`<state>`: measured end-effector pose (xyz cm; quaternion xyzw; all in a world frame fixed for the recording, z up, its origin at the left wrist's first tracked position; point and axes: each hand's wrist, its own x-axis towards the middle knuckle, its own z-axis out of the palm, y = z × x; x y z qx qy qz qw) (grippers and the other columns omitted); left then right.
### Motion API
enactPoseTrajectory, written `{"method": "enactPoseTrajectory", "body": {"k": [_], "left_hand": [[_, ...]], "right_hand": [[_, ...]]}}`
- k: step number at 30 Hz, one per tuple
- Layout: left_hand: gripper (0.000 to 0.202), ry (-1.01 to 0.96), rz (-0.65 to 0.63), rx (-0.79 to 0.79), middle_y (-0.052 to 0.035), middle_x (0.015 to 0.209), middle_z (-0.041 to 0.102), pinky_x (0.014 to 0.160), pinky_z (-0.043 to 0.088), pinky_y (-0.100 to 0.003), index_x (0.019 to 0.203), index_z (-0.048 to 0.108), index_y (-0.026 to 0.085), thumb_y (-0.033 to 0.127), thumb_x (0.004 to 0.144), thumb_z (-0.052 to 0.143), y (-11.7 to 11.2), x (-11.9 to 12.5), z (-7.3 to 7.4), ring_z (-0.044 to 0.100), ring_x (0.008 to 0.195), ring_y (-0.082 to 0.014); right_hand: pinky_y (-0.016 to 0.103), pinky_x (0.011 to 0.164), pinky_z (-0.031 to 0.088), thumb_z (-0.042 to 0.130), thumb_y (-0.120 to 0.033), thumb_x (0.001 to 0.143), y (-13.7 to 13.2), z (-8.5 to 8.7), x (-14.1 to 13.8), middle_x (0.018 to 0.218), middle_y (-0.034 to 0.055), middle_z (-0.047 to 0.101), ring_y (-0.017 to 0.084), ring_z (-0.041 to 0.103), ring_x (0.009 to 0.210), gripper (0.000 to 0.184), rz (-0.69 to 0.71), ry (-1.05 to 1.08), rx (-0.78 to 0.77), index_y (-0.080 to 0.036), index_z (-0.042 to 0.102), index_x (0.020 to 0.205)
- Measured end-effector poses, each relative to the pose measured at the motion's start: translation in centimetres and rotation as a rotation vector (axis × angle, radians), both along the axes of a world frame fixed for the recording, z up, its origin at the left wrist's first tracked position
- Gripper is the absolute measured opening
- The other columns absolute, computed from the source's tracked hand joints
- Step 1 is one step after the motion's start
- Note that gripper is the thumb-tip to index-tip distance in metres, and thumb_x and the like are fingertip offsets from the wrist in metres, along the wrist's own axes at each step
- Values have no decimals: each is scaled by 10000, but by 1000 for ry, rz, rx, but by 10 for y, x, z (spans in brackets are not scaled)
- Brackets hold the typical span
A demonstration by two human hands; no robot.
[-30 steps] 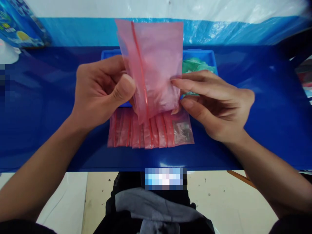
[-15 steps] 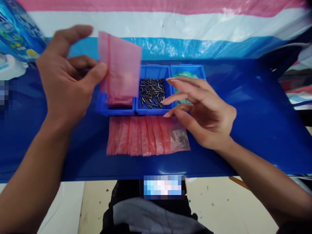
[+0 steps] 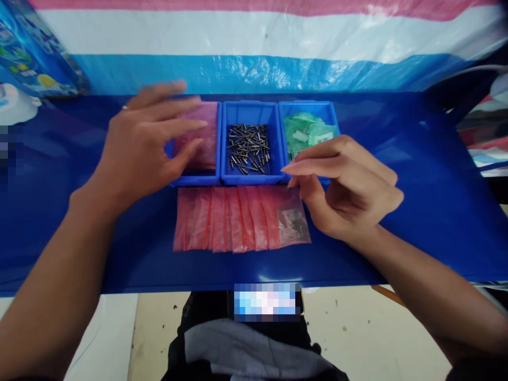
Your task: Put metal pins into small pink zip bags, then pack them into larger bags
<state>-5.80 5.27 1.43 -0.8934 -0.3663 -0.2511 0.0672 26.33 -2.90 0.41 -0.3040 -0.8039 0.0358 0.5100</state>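
Observation:
My left hand [image 3: 137, 145] is over the left blue bin, fingers spread, with nothing seen in its grip. Beneath its fingertips lies a stack of pink zip bags [image 3: 206, 140]; whether they touch is unclear. My right hand [image 3: 349, 193] hovers at the front of the right bin, its fingers curled in to the thumb, and no object shows between them. That bin holds green plastic packets [image 3: 307, 129] with whitish contents. In the middle bin is a heap of thin metal pins resembling pop rivets [image 3: 249, 148]. Overlapping pink zip bags [image 3: 232, 222] lie in a row in front.
Three blue bins [image 3: 251, 181] stand side by side on the blue tabletop [image 3: 400, 159]. A striped plastic sheet [image 3: 254, 39] hangs behind. At the left are a blue printed package [image 3: 43, 61] and a white device [image 3: 16, 103]. A phone with a blurred screen [image 3: 266, 302] rests at my lap.
My left hand has let go of the pink zip bag it held up and has lowered toward the left bin. My right hand's fingers have closed together, and it has moved slightly right.

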Motion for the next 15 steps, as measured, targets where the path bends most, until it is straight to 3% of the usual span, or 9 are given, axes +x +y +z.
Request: {"method": "enactPoseTrajectory", "body": {"k": [2, 4, 8, 10, 12, 15], "left_hand": [[365, 57, 40, -51, -35, 1366, 791, 1107, 663, -493, 1381, 770, 257, 429, 1124, 575, -6, 4, -1, 772, 1291, -285], [467, 88, 78, -100, -37, 1267, 823, 972, 691, -488, 1363, 784, 273, 581, 1129, 523, -9, 5, 0, 819, 1142, -309], [706, 31, -42, -250, -28, 1288, 812, 1046, 663, -446, 1304, 804, 262, 842, 1041, 500, -6, -1, 5, 801, 1197, -275], [753, 8, -80, -277, -25, 1320, 802, 1084, 651, -420, 1324, 794, 260, 880, 1017, 498, -4, -3, 8, 789, 1234, -249], [766, -13, -59, -262, -34, 1292, 811, 1064, 652, -406, 1313, 799, 250, 890, 998, 519, -3, -2, 8, 793, 1209, -237], [746, -35, -11, -249, -47, 1250, 819, 1021, 649, -383, 1270, 813, 234, 876, 988, 556, -4, 2, 6, 798, 1158, -222]], "right_hand": [[306, 664, 593, 599, 30, 924, 1, -1, 3, 978, 64, 784, 152, 742, 816, 337, 21, -121, 66, -206, 770, 1094], [277, 597, 561, 613, 27, 898, 1, -2, 6, 944, 49, 785, 135, 725, 754, 348, 56, -266, 123, -196, 757, 1123], [286, 512, 475, 729, -138, 943, -5, -4, 8, 674, -48, 690, 99, 610, 547, 226, 122, -408, 195, -150, 727, 1168], [312, 491, 393, 706, -290, 1016, -12, -3, 6, 615, -70, 650, 105, 578, 507, 224, 120, -511, 109, -156, 724, 1195], [346, 497, 281, 619, -442, 1073, -17, -2, 2, 596, -42, 653, 139, 559, 483, 356, 83, -702, -22, -150, 746, 1231], [352, 562, 157, 546, -537, 1077, -21, 1, -4, 583, 13, 671, 182, 512, 465, 511, 12, -921, -195, -150, 752, 1339]]}}
